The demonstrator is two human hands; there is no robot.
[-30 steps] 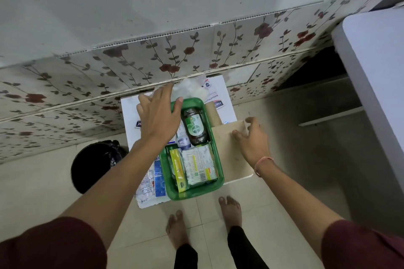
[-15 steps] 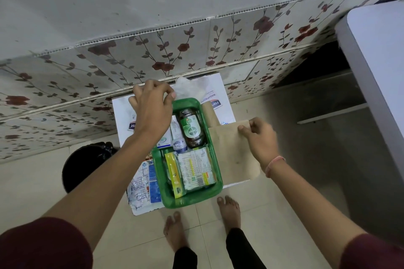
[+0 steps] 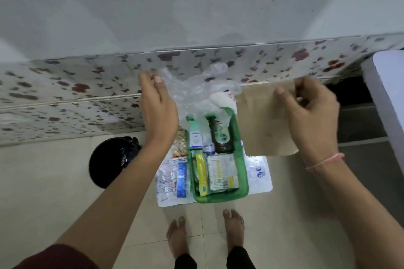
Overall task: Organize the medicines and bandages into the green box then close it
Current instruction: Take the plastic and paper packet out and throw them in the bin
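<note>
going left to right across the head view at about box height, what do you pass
black bin → blister strips → blue sachet → green box holding the yellow-green carton, then the white tablet pack → white surface under the box

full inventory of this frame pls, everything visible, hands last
green box: 1, green, open, on white surface
brown bottle: 1, dark, box far end
white carton: 1, white-blue, box far left
yellow-green carton: 1, box near left
blister strips: stack, pale, box near right
clear plastic bag: 1, lifted above box
brown paper bag: 1, lifted right of box
packets: several, white-blue, left of box
black bin: 1, on floor, left
left hand: grip on plastic bag
right hand: grip on paper bag
feet: 2, bare
</note>
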